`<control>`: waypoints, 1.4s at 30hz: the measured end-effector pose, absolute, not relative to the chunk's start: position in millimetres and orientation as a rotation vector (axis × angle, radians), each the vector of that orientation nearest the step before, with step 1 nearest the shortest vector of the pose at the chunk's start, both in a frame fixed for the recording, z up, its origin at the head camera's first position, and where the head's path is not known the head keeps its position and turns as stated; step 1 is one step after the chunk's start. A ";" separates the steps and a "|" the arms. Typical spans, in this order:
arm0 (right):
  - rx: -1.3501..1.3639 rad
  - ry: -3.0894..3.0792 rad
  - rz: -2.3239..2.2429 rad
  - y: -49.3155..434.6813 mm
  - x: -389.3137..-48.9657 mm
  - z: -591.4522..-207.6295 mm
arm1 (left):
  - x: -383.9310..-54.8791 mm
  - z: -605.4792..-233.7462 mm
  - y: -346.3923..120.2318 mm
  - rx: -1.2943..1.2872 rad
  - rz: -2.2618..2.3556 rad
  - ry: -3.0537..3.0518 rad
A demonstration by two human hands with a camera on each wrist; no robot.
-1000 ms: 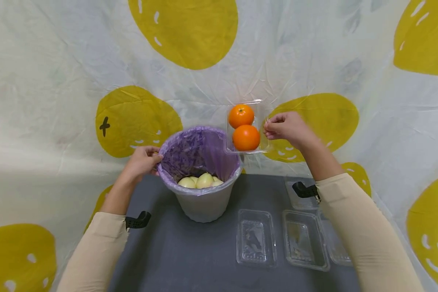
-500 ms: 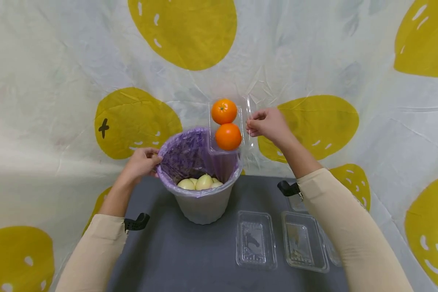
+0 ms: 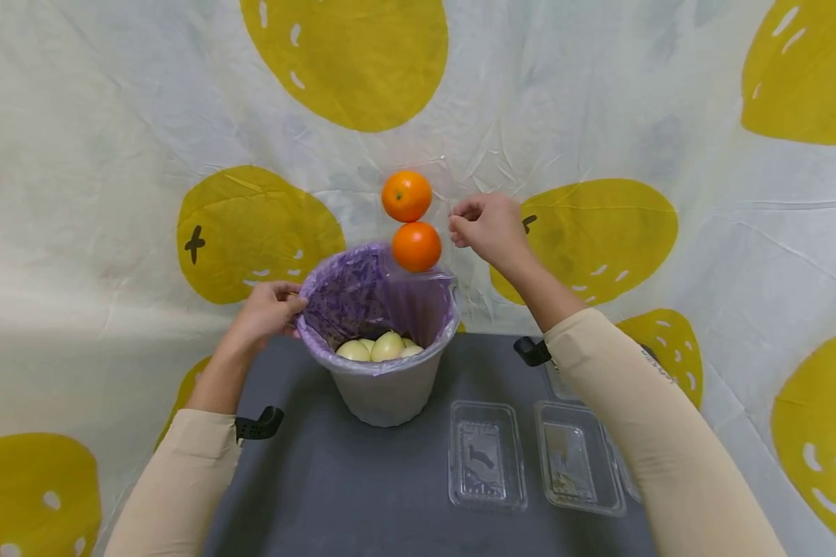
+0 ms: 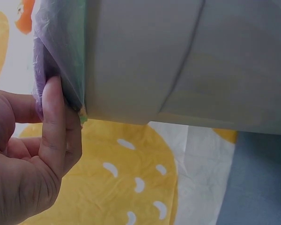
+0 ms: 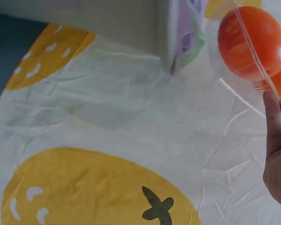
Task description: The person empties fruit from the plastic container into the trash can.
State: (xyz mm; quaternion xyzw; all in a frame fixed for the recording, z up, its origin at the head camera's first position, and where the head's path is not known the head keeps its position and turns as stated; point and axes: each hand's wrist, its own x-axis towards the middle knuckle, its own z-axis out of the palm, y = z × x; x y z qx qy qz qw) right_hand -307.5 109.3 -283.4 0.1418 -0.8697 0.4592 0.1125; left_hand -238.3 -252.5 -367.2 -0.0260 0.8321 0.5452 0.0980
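My right hand (image 3: 484, 227) pinches the edge of a clear plastic tray (image 3: 440, 176), tilted steeply over the bin. Two oranges (image 3: 407, 196) (image 3: 417, 247) sit in the tray, the lower one just above the bin's far rim. In the right wrist view the lower orange (image 5: 250, 40) shows through the clear tray wall (image 5: 234, 96). My left hand (image 3: 266, 309) grips the left rim of the white bin (image 3: 383, 387) with its purple liner (image 3: 362, 290); the left wrist view shows my fingers (image 4: 54, 122) pinching liner (image 4: 49, 56) and rim. Several pale round fruits (image 3: 379, 347) lie inside the bin.
Two empty clear trays (image 3: 486, 455) (image 3: 577, 458) lie on the dark grey mat (image 3: 334, 487) to the bin's right, with another partly hidden under my right forearm. A white cloth with yellow smiley faces (image 3: 251, 224) covers the surroundings.
My right hand has carried the tray with the oranges leftward and slightly up, tipping it steeper, from beside the bin to over its far rim. The left hand stayed on the rim.
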 end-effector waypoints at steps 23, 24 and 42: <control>0.616 -2.387 1.148 90.3 -315.5 -302.8 | -236.9 -368.4 -251.3 -0.081 1.636 2.453; 0.618 -2.386 1.141 89.9 -316.0 -303.0 | -236.9 -368.3 -251.1 -0.084 1.639 2.451; 0.707 -2.366 0.838 82.7 -322.3 -297.3 | -235.9 -366.7 -248.2 -0.078 1.631 2.458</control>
